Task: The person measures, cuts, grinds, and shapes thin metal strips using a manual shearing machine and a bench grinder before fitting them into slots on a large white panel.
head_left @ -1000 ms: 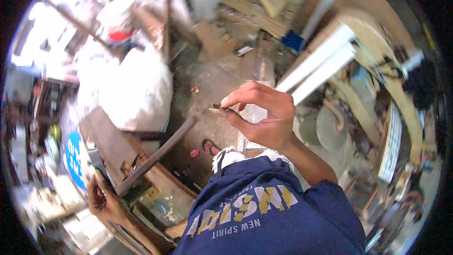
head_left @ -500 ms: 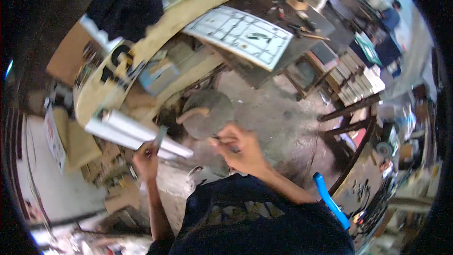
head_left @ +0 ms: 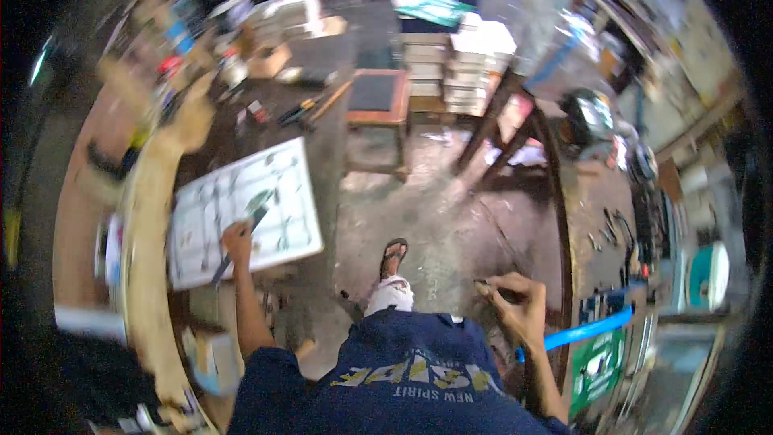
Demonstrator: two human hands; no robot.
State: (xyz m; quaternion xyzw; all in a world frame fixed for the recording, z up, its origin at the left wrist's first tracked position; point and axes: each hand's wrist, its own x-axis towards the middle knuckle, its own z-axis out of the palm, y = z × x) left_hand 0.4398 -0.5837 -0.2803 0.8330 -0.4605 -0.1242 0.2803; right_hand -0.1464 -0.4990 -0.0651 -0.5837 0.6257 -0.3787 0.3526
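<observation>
My left hand (head_left: 237, 242) is closed around a slim, flat-bladed tool (head_left: 259, 214) that looks like a scraper, its dark end sticking out below the fist. It hangs over a white board (head_left: 294, 243) marked with a grid of dark lines. Green scraps (head_left: 262, 196) lie on that board, close to the tool's tip. Off to the right, over the floor, my right hand (head_left: 522, 304) has thumb and fingers pinched together. A small dark thing shows at its fingertips, too blurred to name.
Pliers and other tools lie on the dark bench beyond the board. A wooden stool (head_left: 377, 98) stands ahead, beside stacked pale boxes (head_left: 475, 72). A dark table edge (head_left: 555, 193) runs along the right, and a blue curved bar (head_left: 588, 329) is near my right forearm.
My view has swung right, and the white board now sits beneath my left hand. The left hand has carried the tool over to it. My hands are farther apart than before.
</observation>
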